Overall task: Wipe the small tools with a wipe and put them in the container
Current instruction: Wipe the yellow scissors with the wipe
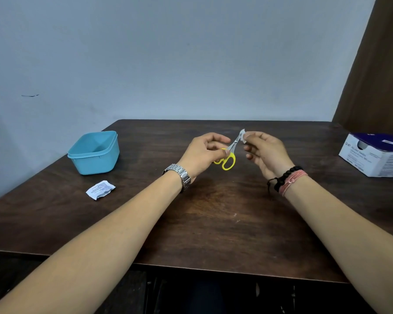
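Observation:
My left hand (201, 152) grips small scissors (230, 155) by their yellow handles above the middle of the dark wooden table (213, 223). The steel blades point up and to the right. My right hand (262, 150) pinches a small white wipe (242, 135) around the blade tips. An open light-blue container (94, 152) stands on the table's left side, apart from both hands, and what I can see of its inside holds nothing.
A torn white wipe packet (100, 189) lies in front of the container. A white and purple box (376, 155) sits at the right edge of the table. A grey wall rises behind the table's far edge.

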Motion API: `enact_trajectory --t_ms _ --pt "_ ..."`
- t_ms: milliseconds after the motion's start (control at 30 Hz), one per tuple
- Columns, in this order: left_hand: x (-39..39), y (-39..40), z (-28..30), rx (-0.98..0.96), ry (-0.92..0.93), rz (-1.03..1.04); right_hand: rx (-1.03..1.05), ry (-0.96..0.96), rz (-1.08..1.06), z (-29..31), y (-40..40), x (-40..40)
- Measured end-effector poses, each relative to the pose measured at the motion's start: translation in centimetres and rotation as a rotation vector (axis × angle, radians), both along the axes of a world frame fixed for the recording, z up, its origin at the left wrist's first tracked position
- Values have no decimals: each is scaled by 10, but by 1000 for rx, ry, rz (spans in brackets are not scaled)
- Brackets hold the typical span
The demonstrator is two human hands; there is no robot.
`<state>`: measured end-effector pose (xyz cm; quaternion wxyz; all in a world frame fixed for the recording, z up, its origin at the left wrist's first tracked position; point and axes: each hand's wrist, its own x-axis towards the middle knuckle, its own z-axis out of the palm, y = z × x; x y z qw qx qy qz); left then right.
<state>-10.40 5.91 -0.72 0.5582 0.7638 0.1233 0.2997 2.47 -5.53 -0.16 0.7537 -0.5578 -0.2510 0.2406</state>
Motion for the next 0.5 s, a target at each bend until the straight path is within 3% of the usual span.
enact_trajectory --t_ms 167,333,500 --pt "-1 0 0 -13 -26 -1 34 27 162 -4 2 -6" --pt "1 1 -1 -19 -12 -8 162 114 155 0 0 2" --pt "1 4 0 -36 -38 23 94 103 239 -5 3 -3"
